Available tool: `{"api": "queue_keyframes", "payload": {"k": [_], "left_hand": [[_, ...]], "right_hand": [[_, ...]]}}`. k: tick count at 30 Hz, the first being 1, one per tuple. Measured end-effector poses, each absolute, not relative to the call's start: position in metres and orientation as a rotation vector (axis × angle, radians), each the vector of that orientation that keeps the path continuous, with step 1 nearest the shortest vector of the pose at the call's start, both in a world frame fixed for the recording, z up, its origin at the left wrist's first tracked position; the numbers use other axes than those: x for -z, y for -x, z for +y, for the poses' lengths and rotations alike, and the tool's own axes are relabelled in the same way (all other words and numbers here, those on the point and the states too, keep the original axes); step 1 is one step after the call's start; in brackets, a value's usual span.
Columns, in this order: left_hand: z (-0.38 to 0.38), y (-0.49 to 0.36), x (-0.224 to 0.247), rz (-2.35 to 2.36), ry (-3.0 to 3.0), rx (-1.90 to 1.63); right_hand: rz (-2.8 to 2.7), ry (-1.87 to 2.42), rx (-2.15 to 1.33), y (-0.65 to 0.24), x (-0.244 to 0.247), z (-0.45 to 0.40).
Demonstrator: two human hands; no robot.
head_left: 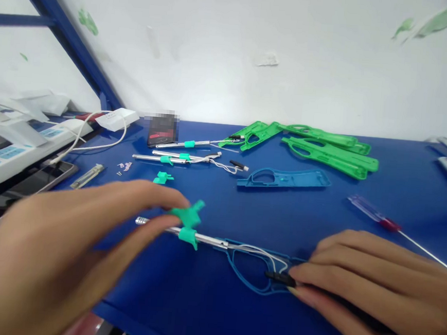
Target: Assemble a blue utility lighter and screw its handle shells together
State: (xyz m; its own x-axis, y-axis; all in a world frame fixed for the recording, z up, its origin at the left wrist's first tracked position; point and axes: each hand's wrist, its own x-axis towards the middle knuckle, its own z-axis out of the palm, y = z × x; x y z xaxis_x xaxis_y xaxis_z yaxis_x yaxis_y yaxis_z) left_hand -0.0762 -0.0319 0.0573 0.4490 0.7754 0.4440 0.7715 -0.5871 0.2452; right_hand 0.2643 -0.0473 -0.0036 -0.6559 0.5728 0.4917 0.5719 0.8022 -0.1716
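Observation:
My left hand (86,244) pinches a small teal plastic clip (189,214) between thumb and forefinger. Just under it lies a thin silver metal tube (210,240) with another teal piece (189,237) around it. The tube's right end rests in a blue plastic handle shell (234,269) with an oval opening. White wires (274,255) run from the tube to a small black part (278,278). My right hand (372,287) has its fingertips closed on the black part's right end, over the shell, hiding the shell's far end.
Behind lie silver tubes with teal pieces (166,160), a blue shell (296,178) and several green shells (328,155). A screwdriver (385,220) is at right. At left are a power strip (35,145), a phone (31,193) and a white cable (105,148). A white wall (258,25) stands behind.

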Motion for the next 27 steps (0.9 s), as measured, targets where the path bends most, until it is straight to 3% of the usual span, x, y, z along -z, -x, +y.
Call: {"api": "queue_keyframes", "payload": {"k": [7,27], "left_hand": [[-0.041,0.027,-0.039,0.998,-2.636,-0.354],[-0.036,0.022,-0.024,0.973,-2.603,-0.422]], "right_hand": [[-2.397,0.844,-0.032,-0.264,0.007,-0.05],[-2.272,0.858,-0.118,-0.255,0.006,-0.049]]}}
